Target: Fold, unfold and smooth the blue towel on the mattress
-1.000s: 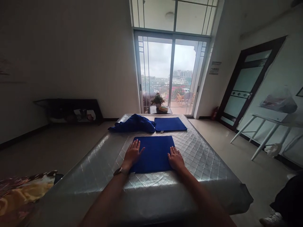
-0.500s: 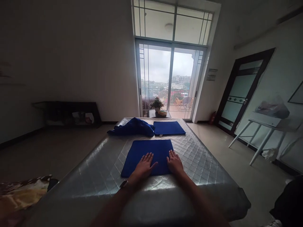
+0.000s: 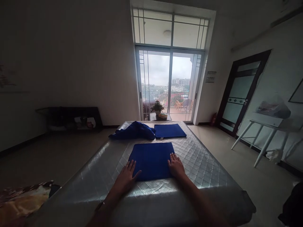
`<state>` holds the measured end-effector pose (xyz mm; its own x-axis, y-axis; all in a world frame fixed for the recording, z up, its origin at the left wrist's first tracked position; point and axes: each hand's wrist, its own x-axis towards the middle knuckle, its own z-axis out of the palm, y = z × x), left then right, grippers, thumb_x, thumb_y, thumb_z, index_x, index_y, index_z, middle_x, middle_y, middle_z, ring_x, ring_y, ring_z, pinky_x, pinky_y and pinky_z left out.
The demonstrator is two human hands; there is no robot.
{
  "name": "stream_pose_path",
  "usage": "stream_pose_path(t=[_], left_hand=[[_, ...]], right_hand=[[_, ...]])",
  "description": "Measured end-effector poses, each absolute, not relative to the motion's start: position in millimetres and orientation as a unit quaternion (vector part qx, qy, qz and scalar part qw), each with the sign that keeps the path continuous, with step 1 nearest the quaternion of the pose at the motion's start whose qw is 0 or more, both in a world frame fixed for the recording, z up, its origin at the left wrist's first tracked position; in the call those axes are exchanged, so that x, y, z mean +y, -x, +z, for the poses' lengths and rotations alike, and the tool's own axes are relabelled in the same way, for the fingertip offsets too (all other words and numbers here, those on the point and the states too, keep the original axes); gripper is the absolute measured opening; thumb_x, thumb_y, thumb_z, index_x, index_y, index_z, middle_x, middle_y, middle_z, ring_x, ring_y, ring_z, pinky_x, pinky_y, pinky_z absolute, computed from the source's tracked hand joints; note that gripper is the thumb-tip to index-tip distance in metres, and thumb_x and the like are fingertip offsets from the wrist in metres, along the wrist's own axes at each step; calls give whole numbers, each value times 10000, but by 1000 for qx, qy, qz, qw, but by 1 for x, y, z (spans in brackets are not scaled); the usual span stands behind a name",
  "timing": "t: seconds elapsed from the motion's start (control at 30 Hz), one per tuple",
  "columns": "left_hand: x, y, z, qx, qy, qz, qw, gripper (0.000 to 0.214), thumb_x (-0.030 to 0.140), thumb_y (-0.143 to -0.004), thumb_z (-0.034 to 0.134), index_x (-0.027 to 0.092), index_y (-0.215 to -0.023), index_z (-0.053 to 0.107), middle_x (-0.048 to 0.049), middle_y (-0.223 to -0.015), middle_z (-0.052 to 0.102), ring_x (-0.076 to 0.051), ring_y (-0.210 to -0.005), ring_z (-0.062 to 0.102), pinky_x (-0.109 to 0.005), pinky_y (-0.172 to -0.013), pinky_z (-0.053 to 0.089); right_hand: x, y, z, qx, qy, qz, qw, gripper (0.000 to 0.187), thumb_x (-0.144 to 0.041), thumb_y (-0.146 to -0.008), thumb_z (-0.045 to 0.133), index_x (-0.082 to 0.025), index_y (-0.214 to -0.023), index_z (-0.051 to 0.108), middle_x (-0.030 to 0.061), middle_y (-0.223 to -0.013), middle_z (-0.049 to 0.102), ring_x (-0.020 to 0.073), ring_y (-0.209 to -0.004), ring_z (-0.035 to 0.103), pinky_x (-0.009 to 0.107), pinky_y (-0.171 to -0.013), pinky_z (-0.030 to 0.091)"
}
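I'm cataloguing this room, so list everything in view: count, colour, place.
Front rectangular fabric: one, blue, foreground centre
Back rectangular fabric: one, blue, behind it
Crumpled fabric: one, blue, left of back fabric
Quilted shiny platform: one, silver, beneath these
Small table: one, dark, beyond platform
Potted plant: one, green, on small table
Sliding glass door: one, pale-framed, far wall
Glazed door: one, dark-framed, right
Fire extinguisher: one, red, beside glazed door
Tall stool: one, white, right
Box: one, white, on stool
Plastic bag: one, translucent, on box
Low unit: one, dark, left wall
Patterned cloth: one, multicoloured, lower left
Left hand: one, bare, front fabric's left edge
Right hand: one, bare, front fabric's right edge
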<state>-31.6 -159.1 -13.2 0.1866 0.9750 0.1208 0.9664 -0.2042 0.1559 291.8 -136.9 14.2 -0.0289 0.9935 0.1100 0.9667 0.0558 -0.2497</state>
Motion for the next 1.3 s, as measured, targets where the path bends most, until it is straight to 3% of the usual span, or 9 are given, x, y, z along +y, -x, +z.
stream_pose_path(t=[0.27,0.5,0.73,0.87,1.3], left_hand=[[-164,30,-10,627,-773,95,21,869,718,-973,237,106,-1586,305,-146,-1662,234,-301,-1551,195,-496,-1264,188],[-167,32,-13,593,-792,142,-34,733,591,-1036,211,104,-1568,335,-159,-1640,308,-285,-1536,256,-532,-1250,236],[-173,-63,-3,462,-878,128,7,700,598,-1038,230,189,-1606,232,-90,-1667,265,-226,-1550,214,-458,-1264,235],[-169,-100,8,451,-886,97,48,725,627,-1028,211,184,-1601,244,-91,-1670,252,-236,-1561,168,-488,-1272,190],[-187,29,-13,657,-752,45,35,748,626,-1018,262,165,-1606,220,-97,-1680,163,-273,-1561,143,-497,-1249,210]], right_hand=[[-142,-289,24,-724,681,32,108,582,-324,-1038,300,-82,-1564,359,120,-1638,292,217,-1538,225,393,-1244,158],[-180,-296,32,-756,648,52,79,592,-299,-1038,251,-56,-1575,307,117,-1652,245,222,-1547,190,415,-1257,137],[-203,-298,18,-749,653,85,78,611,-366,-1057,256,-78,-1595,247,97,-1669,181,210,-1555,140,416,-1262,134],[-202,-296,21,-749,655,81,64,607,-346,-1056,270,-63,-1592,243,105,-1668,179,216,-1554,146,418,-1263,138],[-202,-294,23,-741,658,115,66,614,-344,-1043,285,-74,-1591,220,76,-1661,137,216,-1552,119,431,-1269,145]])
